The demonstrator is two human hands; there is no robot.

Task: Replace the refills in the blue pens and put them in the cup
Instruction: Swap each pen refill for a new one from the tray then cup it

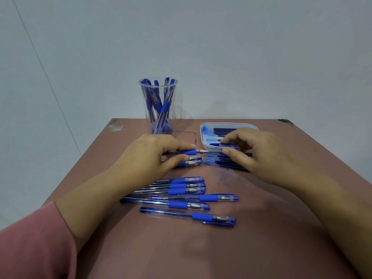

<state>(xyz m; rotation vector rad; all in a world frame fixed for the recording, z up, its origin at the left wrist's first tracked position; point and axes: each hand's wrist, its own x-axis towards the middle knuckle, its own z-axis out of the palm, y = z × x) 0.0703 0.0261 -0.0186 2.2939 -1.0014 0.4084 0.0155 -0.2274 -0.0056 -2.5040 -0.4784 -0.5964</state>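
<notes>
My left hand [150, 156] grips an uncapped blue pen [188, 152]. Its fingers [181, 147] are curled over the barrel and the thumb is underneath, with the bare tip pointing toward 3 o'clock. Just below it, two more capped pens [192, 161] lie on the tabletop [271, 228], touching my thumb side.

My right hand [255, 154] pinches the pen cap [228, 146] between narrow fingers [231, 138] and thumb. It holds the cap over the near edge of the white tray [203, 137], open end toward 9 o'clock and facing the pen tip, the two apart. The tray sits at about 1 o'clock on the tabletop and holds dark and pale blue refills. A loose pile of refills [218, 161] lies just in front of the tray, partly under my right hand.

The clear cup [159, 109] stands upright at 11 o'clock near the far edge, with several blue pens leaning inside it.

At 6 o'clock from my hands, six capped pens [187, 186] lie flat, caps toward 3 o'clock. Three are packed side by side and three are spread nearer to me. A pink sleeve [30, 244] covers my left forearm.
</notes>
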